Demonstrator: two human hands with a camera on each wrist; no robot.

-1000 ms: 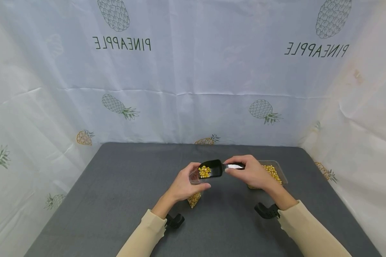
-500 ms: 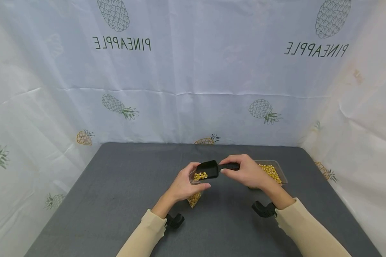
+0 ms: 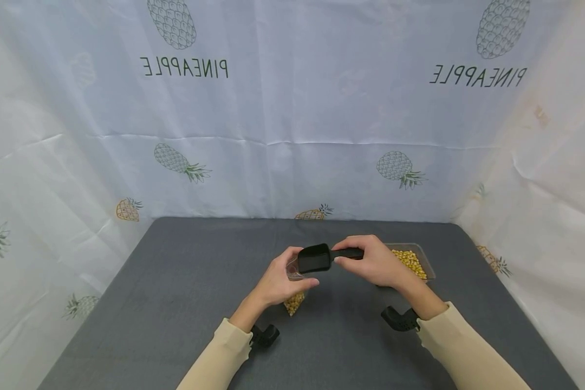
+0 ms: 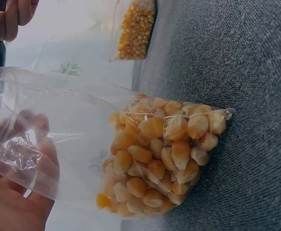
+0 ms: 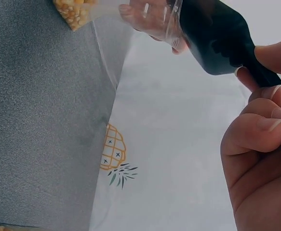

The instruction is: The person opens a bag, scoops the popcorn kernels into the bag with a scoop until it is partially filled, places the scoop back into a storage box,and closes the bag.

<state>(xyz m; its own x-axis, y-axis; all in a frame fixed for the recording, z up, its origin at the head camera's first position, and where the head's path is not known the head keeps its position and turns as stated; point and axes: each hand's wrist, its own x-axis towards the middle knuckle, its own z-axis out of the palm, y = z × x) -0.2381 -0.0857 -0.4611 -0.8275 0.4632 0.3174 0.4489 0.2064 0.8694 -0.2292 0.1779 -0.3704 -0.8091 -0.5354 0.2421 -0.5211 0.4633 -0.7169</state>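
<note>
My left hand [image 3: 274,280] curls round the mouth of a clear plastic bag [image 4: 77,120] and holds it spread. Corn kernels [image 4: 154,159] fill the bag's lower part, which stands on the grey tabletop. With thumb and fingers, my right hand [image 3: 375,264] grips the handle of a black scoop [image 3: 314,258]. The scoop's front edge lies at the bag's mouth, between my two hands. No kernels show in the scoop in the head view. In the right wrist view, the scoop [image 5: 215,36] slants and its tip is hidden by the bag's rim.
A clear rectangular container [image 3: 430,265] of corn kernels stands on the grey table [image 3: 200,303], behind my right hand and forearm. White cloth [image 3: 292,108] printed with pineapples hangs round the back and sides. Black wrist mounts [image 3: 400,318] stick out beneath both wrists.
The scoop has moved slightly left and tilted toward the bag. Its kernels slid to the front edge and are now gone from it. My left hand has stayed in place.
</note>
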